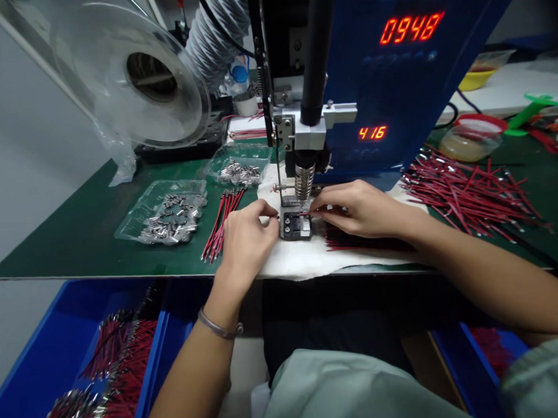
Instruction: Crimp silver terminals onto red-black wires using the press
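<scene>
My left hand (247, 235) is pinched closed at the left side of a small black fixture (295, 225) under the machine's spring-tipped head (304, 181); what it pinches is too small to name. From the right, my right hand (354, 208) holds a thin red wire (306, 214) in a pinch, its end lying over the fixture. Both hands rest on a white cloth pad (300, 258). Under my right wrist lies a dark bundle of red wires (355, 239).
A blue machine (394, 84) with red displays stands behind. Small bundle of red wires (222, 221) and bags of metal terminals (169, 211) lie left on the green mat (74, 226). A big heap of red wires (470, 196) lies right. Blue bins (57, 364) of finished wires sit below.
</scene>
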